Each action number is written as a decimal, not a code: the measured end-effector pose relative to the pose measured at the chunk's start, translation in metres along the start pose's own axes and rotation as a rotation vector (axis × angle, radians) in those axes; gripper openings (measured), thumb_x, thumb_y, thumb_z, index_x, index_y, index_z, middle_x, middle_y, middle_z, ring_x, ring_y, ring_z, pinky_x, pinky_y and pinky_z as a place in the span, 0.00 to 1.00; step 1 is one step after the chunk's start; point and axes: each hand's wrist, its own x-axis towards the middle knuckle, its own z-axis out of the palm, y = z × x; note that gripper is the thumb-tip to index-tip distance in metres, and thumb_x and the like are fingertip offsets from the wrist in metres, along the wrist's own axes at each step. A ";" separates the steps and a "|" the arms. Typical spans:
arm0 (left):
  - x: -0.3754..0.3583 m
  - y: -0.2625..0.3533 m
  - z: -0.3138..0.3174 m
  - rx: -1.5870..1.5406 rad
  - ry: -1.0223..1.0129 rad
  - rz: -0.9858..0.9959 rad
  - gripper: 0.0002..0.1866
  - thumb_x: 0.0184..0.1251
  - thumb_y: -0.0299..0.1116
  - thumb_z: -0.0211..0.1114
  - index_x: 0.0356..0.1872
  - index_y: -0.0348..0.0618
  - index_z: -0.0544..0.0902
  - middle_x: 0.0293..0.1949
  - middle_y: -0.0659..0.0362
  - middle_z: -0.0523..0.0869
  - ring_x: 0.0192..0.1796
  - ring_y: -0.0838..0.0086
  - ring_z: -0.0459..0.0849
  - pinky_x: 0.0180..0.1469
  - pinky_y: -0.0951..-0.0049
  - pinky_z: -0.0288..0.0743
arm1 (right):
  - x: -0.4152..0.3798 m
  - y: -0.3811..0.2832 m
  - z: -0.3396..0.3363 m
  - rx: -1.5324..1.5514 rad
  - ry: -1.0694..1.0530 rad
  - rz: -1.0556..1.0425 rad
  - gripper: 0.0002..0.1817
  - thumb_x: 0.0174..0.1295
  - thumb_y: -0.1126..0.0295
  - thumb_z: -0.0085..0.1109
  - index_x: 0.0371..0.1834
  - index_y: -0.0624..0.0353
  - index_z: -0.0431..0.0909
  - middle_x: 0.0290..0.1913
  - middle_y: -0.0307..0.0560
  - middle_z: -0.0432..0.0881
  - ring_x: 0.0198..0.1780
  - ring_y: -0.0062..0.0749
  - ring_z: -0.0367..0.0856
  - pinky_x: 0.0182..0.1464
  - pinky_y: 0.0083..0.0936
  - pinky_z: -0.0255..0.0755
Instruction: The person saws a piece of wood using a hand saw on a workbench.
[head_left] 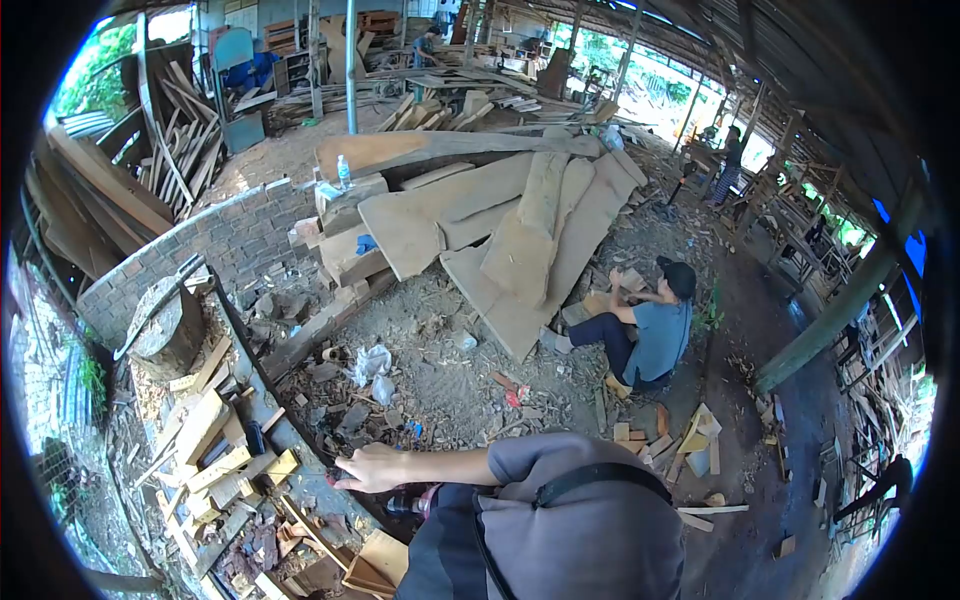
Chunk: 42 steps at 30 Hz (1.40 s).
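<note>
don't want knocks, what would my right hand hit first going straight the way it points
Your right hand would probably meet the dark rim by its fingertips, then a yellow block; depth is unclear.

A water bottle [344, 172] stood near wide planks [450, 215], a log stump [167, 330] sat upright, and a person in a cap [655, 325] sat on the ground.

Wood pieces [202, 425] left | slabs [520, 250] ahead | seated person [658, 330] right of slabs
</note>
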 end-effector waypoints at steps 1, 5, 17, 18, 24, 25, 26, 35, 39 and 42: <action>0.001 0.001 0.000 -0.002 -0.001 -0.001 0.39 0.65 0.50 0.65 0.68 0.31 0.64 0.61 0.42 0.75 0.62 0.48 0.75 0.61 0.51 0.69 | 0.007 -0.001 -0.001 0.004 -0.007 -0.016 0.36 0.72 0.41 0.42 0.52 0.71 0.73 0.22 0.64 0.81 0.28 0.61 0.83 0.34 0.50 0.78; 0.003 0.006 -0.003 0.004 -0.003 -0.004 0.39 0.65 0.49 0.65 0.68 0.31 0.64 0.61 0.42 0.75 0.62 0.48 0.75 0.60 0.50 0.69 | 0.037 -0.001 0.002 0.023 -0.021 -0.078 0.32 0.73 0.43 0.44 0.47 0.70 0.71 0.21 0.64 0.79 0.28 0.62 0.83 0.33 0.51 0.77; 0.009 -0.021 0.006 -0.001 -0.025 -0.084 0.39 0.64 0.47 0.66 0.68 0.30 0.63 0.60 0.41 0.76 0.61 0.47 0.75 0.60 0.49 0.70 | 0.054 0.010 0.008 -0.004 -0.119 -0.078 0.33 0.72 0.41 0.43 0.44 0.67 0.73 0.27 0.66 0.81 0.32 0.63 0.84 0.36 0.53 0.78; 0.009 -0.025 0.008 -0.001 -0.026 -0.092 0.39 0.64 0.47 0.66 0.68 0.30 0.63 0.60 0.41 0.76 0.61 0.47 0.75 0.60 0.49 0.70 | 0.055 0.009 0.011 -0.015 -0.125 -0.101 0.32 0.72 0.41 0.43 0.43 0.67 0.73 0.27 0.66 0.82 0.32 0.63 0.83 0.36 0.53 0.78; 0.007 -0.063 0.026 -0.022 -0.024 -0.128 0.39 0.64 0.47 0.67 0.68 0.30 0.63 0.59 0.41 0.76 0.61 0.46 0.75 0.59 0.48 0.70 | 0.067 -0.021 0.010 -0.004 -0.236 -0.149 0.32 0.71 0.43 0.46 0.47 0.70 0.76 0.32 0.66 0.84 0.38 0.61 0.85 0.41 0.50 0.79; 0.004 -0.068 0.030 -0.030 -0.022 -0.139 0.39 0.64 0.46 0.67 0.68 0.30 0.63 0.59 0.41 0.76 0.61 0.46 0.75 0.59 0.48 0.70 | 0.069 -0.025 0.012 0.000 -0.240 -0.165 0.32 0.71 0.43 0.46 0.47 0.70 0.76 0.32 0.66 0.84 0.38 0.61 0.85 0.41 0.50 0.79; 0.000 -0.074 0.032 -0.040 -0.020 -0.148 0.39 0.64 0.46 0.67 0.68 0.30 0.63 0.59 0.41 0.76 0.61 0.46 0.75 0.59 0.47 0.70 | 0.070 -0.029 0.014 -0.007 -0.254 -0.180 0.33 0.71 0.43 0.46 0.48 0.70 0.76 0.33 0.66 0.84 0.38 0.61 0.85 0.42 0.50 0.79; -0.048 -0.097 0.055 -0.125 0.161 -0.197 0.37 0.56 0.34 0.70 0.64 0.29 0.65 0.61 0.43 0.75 0.58 0.46 0.78 0.60 0.53 0.70 | 0.100 -0.051 0.062 -0.035 -0.289 -0.383 0.33 0.71 0.41 0.46 0.51 0.66 0.74 0.27 0.64 0.83 0.32 0.62 0.84 0.36 0.51 0.78; -0.054 -0.100 -0.003 -0.179 0.136 -0.194 0.38 0.54 0.32 0.69 0.68 0.32 0.65 0.58 0.42 0.78 0.57 0.49 0.79 0.60 0.54 0.70 | 0.104 -0.091 0.049 -0.029 -0.471 -0.330 0.32 0.70 0.43 0.48 0.47 0.69 0.75 0.35 0.66 0.84 0.41 0.60 0.85 0.42 0.52 0.78; -0.035 -0.131 0.050 -0.173 0.541 0.018 0.33 0.65 0.46 0.63 0.64 0.31 0.72 0.56 0.37 0.79 0.54 0.45 0.79 0.58 0.51 0.72 | 0.103 -0.104 0.057 -0.048 -0.366 -0.419 0.29 0.68 0.43 0.51 0.45 0.65 0.75 0.31 0.61 0.84 0.34 0.60 0.85 0.40 0.49 0.80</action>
